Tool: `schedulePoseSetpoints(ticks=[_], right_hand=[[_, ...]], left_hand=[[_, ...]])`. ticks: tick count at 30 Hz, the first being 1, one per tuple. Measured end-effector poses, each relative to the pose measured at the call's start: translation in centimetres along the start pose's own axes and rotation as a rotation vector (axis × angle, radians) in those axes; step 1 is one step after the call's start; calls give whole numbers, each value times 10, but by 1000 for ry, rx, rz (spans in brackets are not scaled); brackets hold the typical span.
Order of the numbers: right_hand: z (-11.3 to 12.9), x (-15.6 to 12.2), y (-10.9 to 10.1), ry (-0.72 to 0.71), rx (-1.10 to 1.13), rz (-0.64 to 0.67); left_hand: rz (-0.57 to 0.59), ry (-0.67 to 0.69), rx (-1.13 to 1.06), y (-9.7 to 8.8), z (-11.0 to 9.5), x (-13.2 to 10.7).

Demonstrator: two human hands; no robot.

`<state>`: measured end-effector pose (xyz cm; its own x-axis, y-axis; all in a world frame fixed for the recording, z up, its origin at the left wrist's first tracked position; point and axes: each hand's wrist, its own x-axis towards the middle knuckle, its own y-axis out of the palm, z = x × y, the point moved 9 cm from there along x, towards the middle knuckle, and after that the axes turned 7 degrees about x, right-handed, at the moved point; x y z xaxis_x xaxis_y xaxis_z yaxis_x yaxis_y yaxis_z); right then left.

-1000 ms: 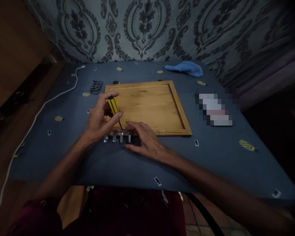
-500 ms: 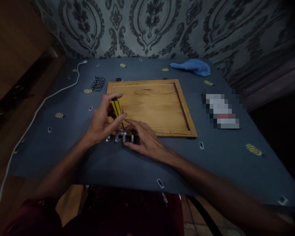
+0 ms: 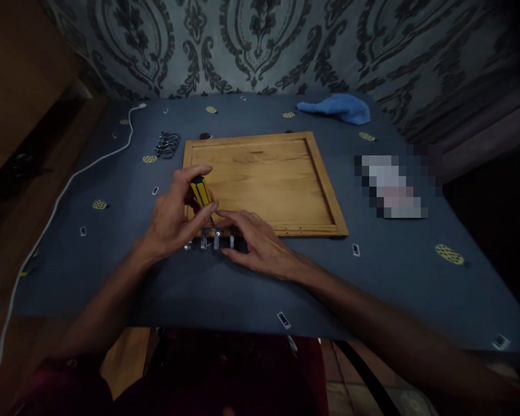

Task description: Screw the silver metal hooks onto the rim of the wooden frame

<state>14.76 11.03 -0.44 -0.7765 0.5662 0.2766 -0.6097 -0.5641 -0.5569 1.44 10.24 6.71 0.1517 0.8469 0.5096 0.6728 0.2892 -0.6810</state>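
Note:
My left hand [image 3: 169,216] is closed around the yellow and black handle of a screwdriver [image 3: 201,191]. The tool leans, its shaft running down to a silver metal hook [image 3: 217,239] at the near edge of a framed wooden panel [image 3: 260,185]. Several such metal hooks stand in a row along that edge. My right hand [image 3: 260,245] rests beside the row, thumb and fingers apart around the hooks at its right end. Whether its fingertips press on a hook I cannot make out.
Dark metal hooks [image 3: 167,144] lie in a bunch behind the panel's left corner. A blue cloth [image 3: 335,108] is at the back right. A blurred-out rectangular object [image 3: 390,188] lies on the right. A white cable [image 3: 91,169] runs along the left of the blue-covered table [image 3: 190,294].
The view has shifted slightly, so everything sits a little higher and further left. The screwdriver stays at the same hook, with both hands in about the same places.

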Motion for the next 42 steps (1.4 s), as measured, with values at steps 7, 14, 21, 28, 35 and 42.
schedulePoseSetpoints(ticks=[7,14,21,28,35,42], right_hand=[[-2,0,1,11,2,-2],[-3,1,1,6,-15,-20],[-4,1,1,-11,-26,-30],[-4,0,2,-32,-28,-44],[-3,1,2,-19,-32,-28],[-2,1,1,-16,-35,-12]], left_hand=[[-4,-33,-79,-1,-1,-2],[16,-28,-72,4,0,-4],[65,28,-63,6,-7,-2],[92,171,-35,2,-25,1],[80,193,-8,-1,-28,1],[40,166,11,-1,-17,1]])
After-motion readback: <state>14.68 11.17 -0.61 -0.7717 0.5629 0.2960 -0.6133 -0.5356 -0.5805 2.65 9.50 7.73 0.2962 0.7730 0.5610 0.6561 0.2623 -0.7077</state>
